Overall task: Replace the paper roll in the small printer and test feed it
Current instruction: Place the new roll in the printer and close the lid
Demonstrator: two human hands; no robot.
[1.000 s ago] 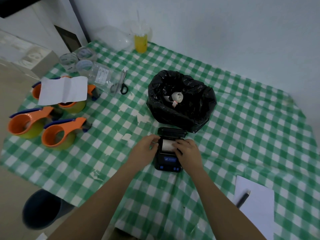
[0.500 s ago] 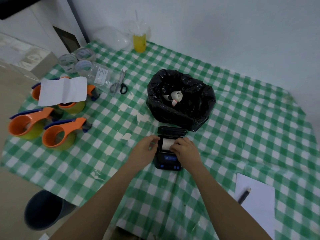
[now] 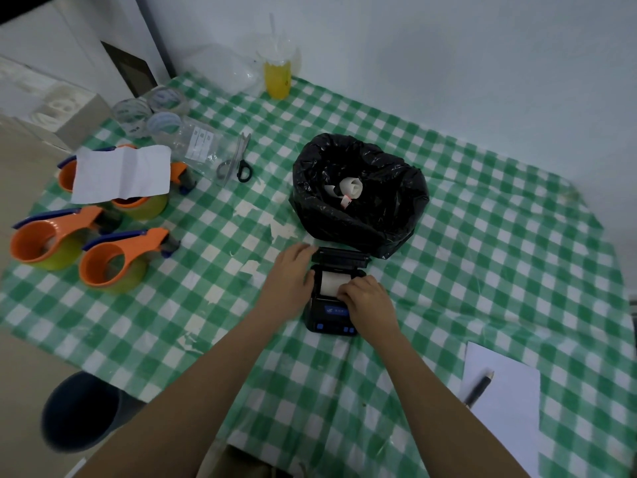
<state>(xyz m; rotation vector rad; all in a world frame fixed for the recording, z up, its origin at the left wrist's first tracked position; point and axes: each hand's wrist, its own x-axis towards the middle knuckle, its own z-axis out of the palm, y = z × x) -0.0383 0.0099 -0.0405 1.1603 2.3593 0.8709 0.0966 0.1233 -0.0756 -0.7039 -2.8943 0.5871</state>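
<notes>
A small black printer (image 3: 331, 320) with blue buttons lies on the green checked tablecloth, its lid (image 3: 341, 258) open toward the back. A white paper roll (image 3: 330, 281) sits in the open bay. My left hand (image 3: 289, 280) rests against the printer's left side, fingers reaching up to the lid's left corner. My right hand (image 3: 366, 301) lies over the printer's right half, fingertips pinching the roll's front edge. Behind the printer, a black bin bag (image 3: 358, 191) holds a used white roll (image 3: 351, 188).
Three orange tape dispensers (image 3: 113, 262) and a folded white sheet (image 3: 122, 174) lie at the left. Scissors (image 3: 241, 160), clear tape rolls (image 3: 151, 112) and a yellow cup (image 3: 277, 77) are at the back. White paper with a pen (image 3: 479, 388) lies front right. A dark bucket (image 3: 81, 410) stands below the table edge.
My left hand has slid up from the printer's side to the lid's left corner. My right hand has shifted slightly over the roll. The printer has not moved.
</notes>
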